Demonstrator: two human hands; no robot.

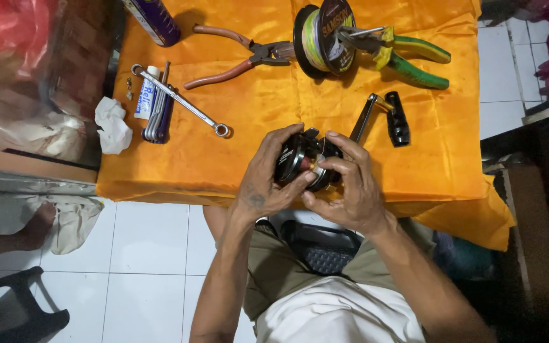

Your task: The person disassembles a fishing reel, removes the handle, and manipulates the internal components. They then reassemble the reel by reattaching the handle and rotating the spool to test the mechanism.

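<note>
Black fishing reel (306, 166) sits clamped between left hand (264, 181) and right hand (351, 190); steady it over the orange cloth (255, 108) so small parts land safely.

- Both hands are gripping a black fishing reel (305, 166) over the near edge of an orange cloth (255, 108): left hand (263, 178) cupping its left side, right hand (349, 190) pinching its right.
- A black-knobbed crank handle (386, 115) is lying just beyond.
- Farther back, brown-handled pliers (236, 56), a line spool (324, 37), green-handled pliers (408, 56) and a wrench (182, 100) are resting.
</note>
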